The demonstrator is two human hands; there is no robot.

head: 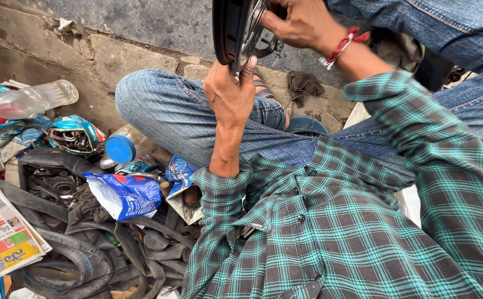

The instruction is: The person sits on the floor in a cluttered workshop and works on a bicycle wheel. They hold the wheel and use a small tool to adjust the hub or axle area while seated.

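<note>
Head view: my left hand (230,94) grips the wheel's (236,27) tyre edge above my knees; my right hand (299,22) clasps the hub. Stiff, probably fairly light; rim hold suits.

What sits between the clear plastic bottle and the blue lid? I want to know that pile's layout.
In the head view, a crumpled blue wrapper with dark parts tucked in it lies between the bottle and the blue lid.

One head camera, looking steeply down

The single view sits on the person's head, close above the lap. It faces down and forward: checked shirt (330,232) fills the lower right, ground clutter the lower left, raised hands the top centre.
</note>
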